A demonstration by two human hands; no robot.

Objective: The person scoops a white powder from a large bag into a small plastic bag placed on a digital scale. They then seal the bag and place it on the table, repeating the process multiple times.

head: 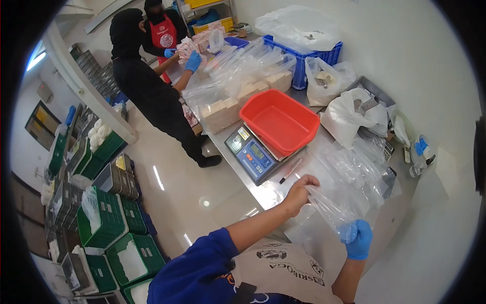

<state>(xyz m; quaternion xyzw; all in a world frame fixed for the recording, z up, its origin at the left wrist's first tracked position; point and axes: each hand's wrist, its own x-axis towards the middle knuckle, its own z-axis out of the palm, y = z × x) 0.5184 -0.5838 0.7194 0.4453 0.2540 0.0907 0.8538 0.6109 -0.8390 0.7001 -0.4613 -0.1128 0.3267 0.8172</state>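
My left hand [300, 194], bare, pinches one end of a clear plastic bag [327, 207] over the steel table's near edge. In a blue glove, my right hand [357, 236] grips the other end, so the plastic is drawn out between them. More clear plastic bags [353, 171] lie in a loose heap just beyond. Left of the heap, a red marker pen [291, 171] rests on the steel table [262, 193]. Behind it stands a digital scale [252, 154] with a red plastic tub [283, 119] on its platform; I see nothing inside the tub.
Bagged cream-coloured blocks [220, 114] line the table's left side. Open bags of white powder [341, 117], one holding a metal scoop, and a blue crate [300, 62] stand towards the wall. Two co-workers [146, 83] handle packets at the far end. Green crates [102, 216] stack on the left.
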